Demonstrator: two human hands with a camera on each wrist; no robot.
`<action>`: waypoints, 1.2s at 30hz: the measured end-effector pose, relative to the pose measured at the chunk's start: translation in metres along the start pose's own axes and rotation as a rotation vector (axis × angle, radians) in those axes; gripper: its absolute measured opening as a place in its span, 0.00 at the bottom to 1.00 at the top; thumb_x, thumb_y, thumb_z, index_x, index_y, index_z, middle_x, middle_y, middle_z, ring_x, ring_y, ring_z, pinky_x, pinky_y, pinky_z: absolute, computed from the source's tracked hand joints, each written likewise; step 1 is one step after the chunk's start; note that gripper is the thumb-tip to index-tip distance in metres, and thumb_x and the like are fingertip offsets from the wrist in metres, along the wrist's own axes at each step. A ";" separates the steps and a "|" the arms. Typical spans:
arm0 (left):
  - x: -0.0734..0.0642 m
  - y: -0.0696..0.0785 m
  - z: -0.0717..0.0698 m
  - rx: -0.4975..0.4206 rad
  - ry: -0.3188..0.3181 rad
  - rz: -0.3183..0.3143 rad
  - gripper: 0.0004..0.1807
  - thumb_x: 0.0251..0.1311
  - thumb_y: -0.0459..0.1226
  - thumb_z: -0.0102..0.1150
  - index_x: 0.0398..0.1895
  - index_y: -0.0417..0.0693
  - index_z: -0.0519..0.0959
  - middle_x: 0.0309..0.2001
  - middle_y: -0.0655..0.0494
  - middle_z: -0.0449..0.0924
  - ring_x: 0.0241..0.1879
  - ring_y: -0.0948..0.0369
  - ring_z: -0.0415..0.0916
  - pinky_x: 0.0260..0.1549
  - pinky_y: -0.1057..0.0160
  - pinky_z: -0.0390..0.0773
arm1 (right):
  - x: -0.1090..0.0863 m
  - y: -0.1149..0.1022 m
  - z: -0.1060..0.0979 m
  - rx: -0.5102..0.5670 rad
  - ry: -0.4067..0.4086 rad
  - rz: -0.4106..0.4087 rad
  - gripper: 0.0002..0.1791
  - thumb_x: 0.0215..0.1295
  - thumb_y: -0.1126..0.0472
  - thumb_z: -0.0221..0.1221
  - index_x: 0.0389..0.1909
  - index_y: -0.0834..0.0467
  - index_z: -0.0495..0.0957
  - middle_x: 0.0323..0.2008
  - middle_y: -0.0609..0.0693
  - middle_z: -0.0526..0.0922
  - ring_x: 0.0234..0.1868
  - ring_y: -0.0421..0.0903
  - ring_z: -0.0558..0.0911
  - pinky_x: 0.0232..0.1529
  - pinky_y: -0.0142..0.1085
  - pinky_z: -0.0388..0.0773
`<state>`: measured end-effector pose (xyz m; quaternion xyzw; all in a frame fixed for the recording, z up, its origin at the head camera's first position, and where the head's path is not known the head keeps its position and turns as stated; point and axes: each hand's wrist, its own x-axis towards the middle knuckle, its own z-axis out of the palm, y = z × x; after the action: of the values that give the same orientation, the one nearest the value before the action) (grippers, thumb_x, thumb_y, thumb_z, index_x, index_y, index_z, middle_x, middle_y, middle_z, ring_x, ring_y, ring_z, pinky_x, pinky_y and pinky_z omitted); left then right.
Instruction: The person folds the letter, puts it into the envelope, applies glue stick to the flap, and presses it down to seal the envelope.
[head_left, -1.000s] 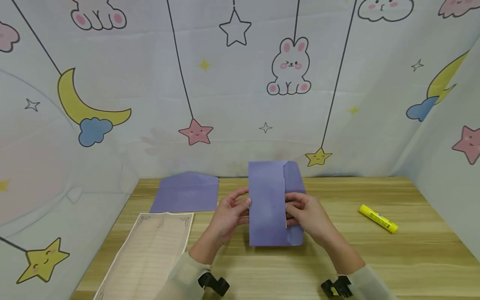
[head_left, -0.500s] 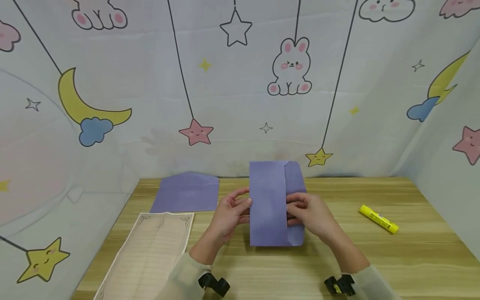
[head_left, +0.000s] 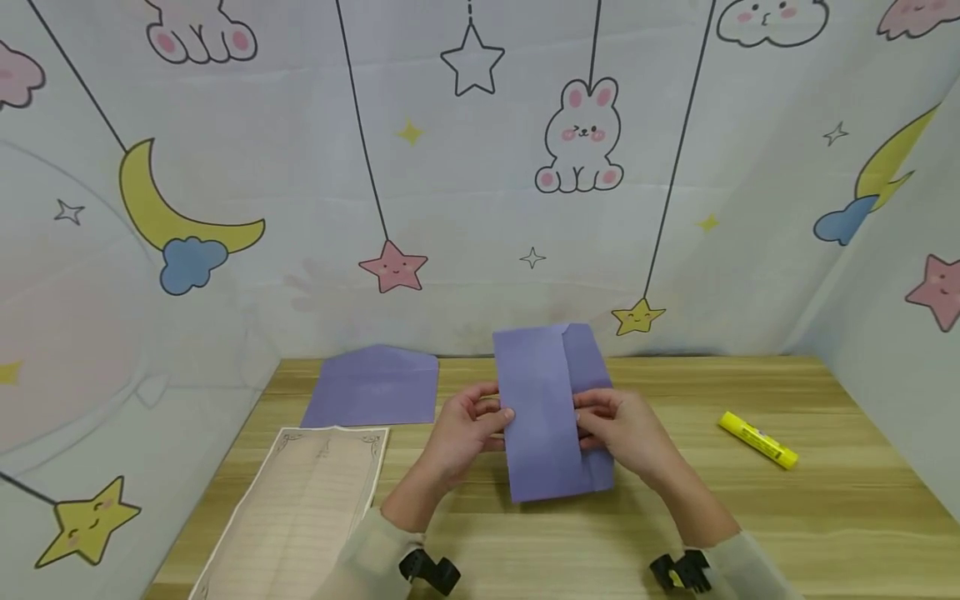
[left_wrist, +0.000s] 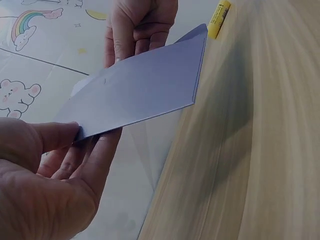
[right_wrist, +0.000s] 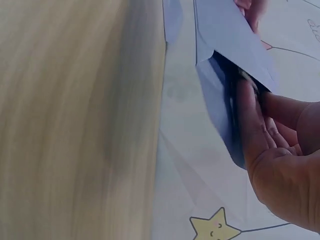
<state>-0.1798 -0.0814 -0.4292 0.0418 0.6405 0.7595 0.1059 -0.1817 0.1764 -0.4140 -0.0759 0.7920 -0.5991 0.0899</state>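
A purple envelope point(head_left: 536, 408) is held up over the table, its opening and flap point(head_left: 588, 358) toward the right. My left hand point(head_left: 467, 433) pinches the envelope's left edge, thumb on the near face and fingers behind, as the left wrist view shows. My right hand point(head_left: 626, 429) reaches into the opening with fingers and thumb, their tips hidden from the head view. Between them, in the right wrist view, shows the pale edge of a paper point(right_wrist: 248, 80); the rest of it is hidden inside the envelope.
A second purple envelope point(head_left: 375, 392) lies at the back left of the wooden table point(head_left: 750, 533). In front of it is a lined, bordered letter sheet point(head_left: 300, 500). A yellow glue stick point(head_left: 757, 439) lies to the right. A printed cloth point(head_left: 480, 192) hangs behind.
The envelope has tilted, its lower end swinging right and its top left corner dropping. The left thumb sits further onto its face. The white edge seen at the opening earlier no longer shows in the head view.
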 end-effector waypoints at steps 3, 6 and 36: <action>0.000 0.000 0.001 0.002 0.038 0.001 0.24 0.70 0.26 0.63 0.67 0.32 0.72 0.43 0.50 0.83 0.35 0.60 0.83 0.32 0.61 0.86 | -0.001 -0.002 -0.003 -0.017 0.007 -0.016 0.16 0.78 0.66 0.61 0.61 0.67 0.82 0.51 0.60 0.88 0.46 0.51 0.89 0.44 0.41 0.88; 0.000 0.000 0.001 -0.021 0.093 0.006 0.23 0.70 0.26 0.61 0.65 0.33 0.70 0.47 0.45 0.82 0.39 0.57 0.83 0.34 0.59 0.87 | -0.003 -0.004 -0.008 -0.022 0.029 -0.038 0.16 0.79 0.66 0.60 0.62 0.66 0.82 0.51 0.59 0.88 0.49 0.52 0.89 0.47 0.40 0.88; 0.003 -0.002 -0.002 -0.303 0.229 0.045 0.21 0.65 0.22 0.53 0.61 0.35 0.69 0.46 0.44 0.78 0.38 0.55 0.84 0.38 0.58 0.88 | 0.003 0.005 -0.003 0.245 -0.016 0.116 0.27 0.80 0.67 0.57 0.72 0.69 0.57 0.40 0.58 0.83 0.37 0.51 0.86 0.40 0.44 0.88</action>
<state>-0.1831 -0.0827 -0.4322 -0.0468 0.5254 0.8493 0.0204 -0.1856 0.1794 -0.4184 -0.0235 0.7152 -0.6845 0.1393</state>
